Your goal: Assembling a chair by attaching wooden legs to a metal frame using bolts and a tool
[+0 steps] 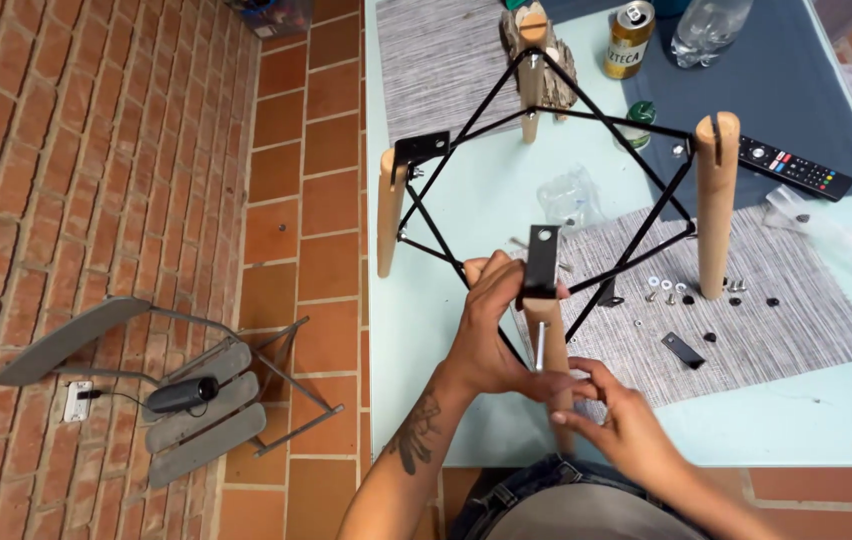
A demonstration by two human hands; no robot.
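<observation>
A chair base of black metal rods [636, 255] with several wooden legs stands upside down on a pale green table [446, 320]. My left hand [491, 325] grips the nearest wooden leg [549, 325] just below its black metal bracket [541, 262]. My right hand [618, 420] pinches a small silver bolt [541, 352] against that leg. The other legs stand at the left [388, 215], far middle [532, 75] and right [716, 205].
Washers, screws and a black plate [684, 349] lie on a striped placemat [796, 330]. A clear bag [568, 198], a remote control [796, 168], a drink can [630, 38] and a plastic bottle [708, 28] sit further back. A folded grey chair [176, 395] lies on the brick floor.
</observation>
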